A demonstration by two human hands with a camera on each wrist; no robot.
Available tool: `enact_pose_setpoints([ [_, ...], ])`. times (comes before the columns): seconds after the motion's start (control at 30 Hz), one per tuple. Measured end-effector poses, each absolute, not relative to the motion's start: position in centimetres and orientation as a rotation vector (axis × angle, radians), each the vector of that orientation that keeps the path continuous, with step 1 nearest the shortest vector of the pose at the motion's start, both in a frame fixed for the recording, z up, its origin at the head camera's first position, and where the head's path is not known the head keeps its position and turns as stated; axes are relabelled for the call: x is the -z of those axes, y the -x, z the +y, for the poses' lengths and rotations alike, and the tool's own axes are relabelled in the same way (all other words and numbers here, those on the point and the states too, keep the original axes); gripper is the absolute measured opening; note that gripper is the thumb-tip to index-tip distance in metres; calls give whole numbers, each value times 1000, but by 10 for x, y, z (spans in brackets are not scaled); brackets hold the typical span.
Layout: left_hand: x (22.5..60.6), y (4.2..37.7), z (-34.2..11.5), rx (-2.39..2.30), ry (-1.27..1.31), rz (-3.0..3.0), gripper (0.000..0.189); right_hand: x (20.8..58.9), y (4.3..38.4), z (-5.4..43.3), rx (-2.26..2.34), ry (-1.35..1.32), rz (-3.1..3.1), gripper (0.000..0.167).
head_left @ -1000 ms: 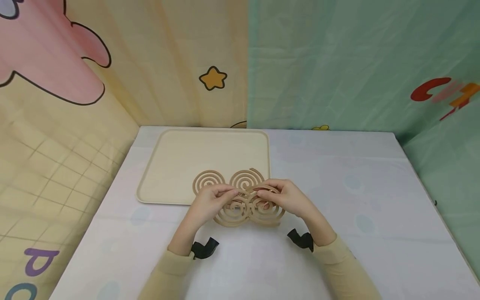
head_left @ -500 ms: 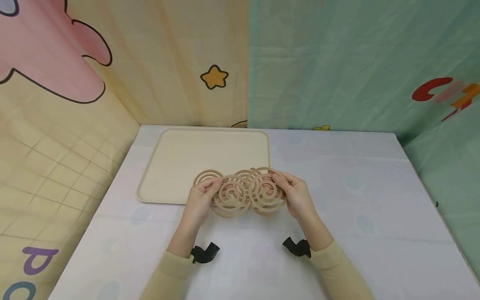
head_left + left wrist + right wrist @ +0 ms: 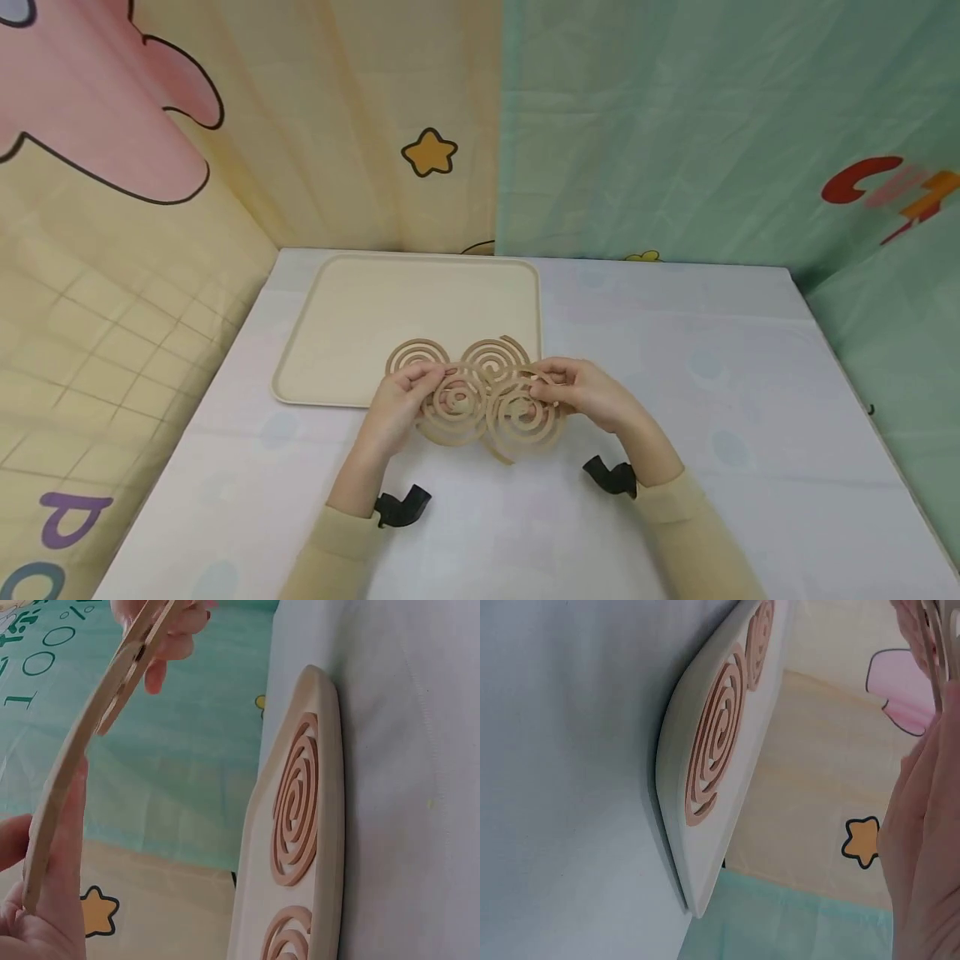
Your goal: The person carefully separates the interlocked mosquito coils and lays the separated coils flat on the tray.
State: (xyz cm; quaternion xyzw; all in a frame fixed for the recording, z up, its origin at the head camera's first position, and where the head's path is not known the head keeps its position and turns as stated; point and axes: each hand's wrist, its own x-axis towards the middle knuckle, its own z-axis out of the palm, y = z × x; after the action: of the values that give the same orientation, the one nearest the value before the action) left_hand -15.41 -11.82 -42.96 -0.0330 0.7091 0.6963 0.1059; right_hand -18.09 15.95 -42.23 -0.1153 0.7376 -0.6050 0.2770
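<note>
My left hand (image 3: 397, 404) pinches a tan mosquito coil (image 3: 453, 408) between thumb and fingers, held up in front of the tray's near edge. Beside it, my right hand (image 3: 592, 392) grips another mosquito coil (image 3: 525, 410), thumb on its near face and fingers behind it. The two held coils overlap where they meet, and a loose spiral end hangs at the bottom. In the left wrist view, the coil (image 3: 56, 796) in my left hand shows edge-on, reaching toward my right hand (image 3: 176, 645). From the right wrist view, my right hand (image 3: 926, 847) hides most of its coil.
A cream tray (image 3: 420, 292) lies at the back left of the white-covered table (image 3: 675, 350). Near its front right corner lie two more coils, one at left (image 3: 415, 343) and one at right (image 3: 491, 357). Patterned curtains (image 3: 645, 125) stand behind.
Both hands tilted the held coils upright, then lowered them slightly. My right hand has changed its hold and turned its coil, so the loose end now points down near the middle.
</note>
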Motion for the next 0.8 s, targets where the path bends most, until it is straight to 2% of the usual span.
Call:
enact_pose_setpoints([
  [0.13, 429, 155, -123, -1891, -41, 2082, 31, 422, 185, 158, 1471, 388, 1982, 25],
  [0.3, 428, 156, -126, -1760, -130, 2112, 36, 419, 187, 154, 1475, 396, 2023, 21],
  [0.47, 428, 157, -126, -1770, -39, 2174, 34, 419, 190, 153, 1497, 348, 2072, 21],
  [0.8, 430, 163, -132, -2001, 241, 2154, 26, 425, 197, 147, 1819, -22, 2046, 36],
])
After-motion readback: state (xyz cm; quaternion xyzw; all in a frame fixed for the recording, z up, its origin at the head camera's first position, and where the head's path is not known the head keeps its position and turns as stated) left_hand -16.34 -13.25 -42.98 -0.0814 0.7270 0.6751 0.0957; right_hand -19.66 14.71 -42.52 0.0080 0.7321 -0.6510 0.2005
